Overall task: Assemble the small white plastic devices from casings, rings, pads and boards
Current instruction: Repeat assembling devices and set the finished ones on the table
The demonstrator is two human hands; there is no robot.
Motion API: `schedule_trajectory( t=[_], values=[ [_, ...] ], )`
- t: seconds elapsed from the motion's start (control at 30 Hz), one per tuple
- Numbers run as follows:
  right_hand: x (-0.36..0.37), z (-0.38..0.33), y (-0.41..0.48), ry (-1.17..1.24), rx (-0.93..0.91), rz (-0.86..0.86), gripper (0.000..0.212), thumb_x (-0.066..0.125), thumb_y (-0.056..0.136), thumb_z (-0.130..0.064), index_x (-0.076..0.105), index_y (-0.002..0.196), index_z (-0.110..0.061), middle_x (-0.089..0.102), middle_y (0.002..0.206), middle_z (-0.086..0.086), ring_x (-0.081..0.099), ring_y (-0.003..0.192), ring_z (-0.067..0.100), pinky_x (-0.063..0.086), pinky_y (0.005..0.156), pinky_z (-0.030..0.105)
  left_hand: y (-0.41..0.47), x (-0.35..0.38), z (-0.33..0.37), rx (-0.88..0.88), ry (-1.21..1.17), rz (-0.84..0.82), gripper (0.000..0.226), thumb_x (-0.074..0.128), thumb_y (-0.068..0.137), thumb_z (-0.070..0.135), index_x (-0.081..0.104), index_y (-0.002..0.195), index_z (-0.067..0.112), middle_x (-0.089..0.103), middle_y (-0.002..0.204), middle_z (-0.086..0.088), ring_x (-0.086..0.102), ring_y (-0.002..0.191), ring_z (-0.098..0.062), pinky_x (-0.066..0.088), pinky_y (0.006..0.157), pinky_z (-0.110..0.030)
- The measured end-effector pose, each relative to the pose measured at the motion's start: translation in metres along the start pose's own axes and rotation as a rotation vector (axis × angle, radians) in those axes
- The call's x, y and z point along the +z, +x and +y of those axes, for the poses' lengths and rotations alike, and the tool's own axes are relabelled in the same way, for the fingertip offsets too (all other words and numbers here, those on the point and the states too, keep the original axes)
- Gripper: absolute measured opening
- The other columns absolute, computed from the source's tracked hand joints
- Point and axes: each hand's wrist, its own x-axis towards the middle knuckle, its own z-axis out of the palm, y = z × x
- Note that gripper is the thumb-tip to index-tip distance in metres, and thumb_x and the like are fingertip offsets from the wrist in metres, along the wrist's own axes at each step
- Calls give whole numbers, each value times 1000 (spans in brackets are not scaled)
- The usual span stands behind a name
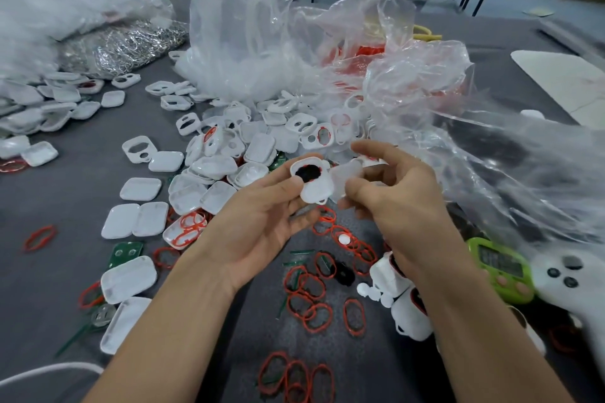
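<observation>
My left hand (262, 222) holds a small white casing (314, 183) between thumb and fingers; a black pad shows in its oval window. My right hand (393, 193) pinches a translucent white piece (347, 177) right beside that casing, touching it. Both are raised above the grey table (49, 206). A heap of white casings (229, 154) lies just behind the hands. Red rings (314, 291) are scattered under and in front of my hands. A green board (126, 253) lies at the left, and a loose black pad (343, 273) sits among the rings.
Large clear plastic bags (248, 29) stand behind and to the right. A pile of metal rings (124, 46) lies at the back left. A green timer (501, 268) and a white controller (569, 278) sit at the right. Finished white devices (406, 311) stand near my right wrist.
</observation>
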Motion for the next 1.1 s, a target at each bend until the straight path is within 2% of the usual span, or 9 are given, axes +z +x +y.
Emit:
schedule_trajectory(
  t=[0.17,0.33,0.47,0.57,0.63,0.7,0.77,0.9,1.1],
  values=[
    [0,0,1,-56,-36,-38,19,72,78,-10,79,86,-26,67,59,1,59,45,14,44,48,20,1,-1,0,-5,-7,19,37,58,93,20,70,128,18,70,125,-3,65,97,-13,54,83,-28],
    [0,-2,1,6,-16,12,23,75,85,-6,79,74,-26,70,61,6,55,44,17,42,46,21,0,0,1,-2,13,17,40,60,91,19,67,130,18,70,121,-1,65,93,-10,56,79,-25],
    [1,-7,0,185,75,46,28,78,85,-6,78,62,-21,63,55,1,49,45,9,39,46,16,-1,-1,0,16,24,30,46,72,79,6,74,122,22,69,109,-1,66,93,-14,58,84,-27],
    [3,-9,0,288,144,-16,26,76,86,-4,78,64,-16,60,56,-1,45,52,11,41,52,19,-1,0,-4,66,100,41,46,71,74,-3,75,113,20,72,106,-5,65,101,-20,53,98,-35],
    [5,-9,-3,296,144,-79,17,76,87,-3,78,73,-13,62,58,-2,46,51,9,41,52,19,-1,2,-6,126,155,50,48,72,69,-8,74,110,18,75,102,-5,68,96,-20,56,90,-31],
    [7,-7,-5,272,107,-105,9,77,84,1,76,83,-8,63,55,-5,50,46,4,42,50,15,-1,4,-7,178,194,65,50,73,66,-11,75,105,19,77,99,-5,71,89,-18,59,79,-26],
    [10,-5,-6,198,67,-89,11,80,82,2,75,84,-8,63,54,-4,53,44,3,42,47,14,0,5,-8,204,214,73,50,74,64,-12,79,101,22,78,99,-5,72,86,-17,59,75,-25],
    [10,0,-4,-12,7,-24,17,86,78,-7,73,77,-17,70,61,3,60,50,9,44,48,19,-2,6,-8,226,242,68,53,74,63,-15,79,101,22,78,103,-8,74,87,-19,59,73,-25],
    [10,2,-5,-217,-85,0,18,86,78,-15,70,74,-23,70,59,0,64,51,10,48,48,19,-3,8,-7,211,282,73,53,75,62,-14,76,105,16,78,101,-8,72,88,-20,60,76,-27]
  ],
)
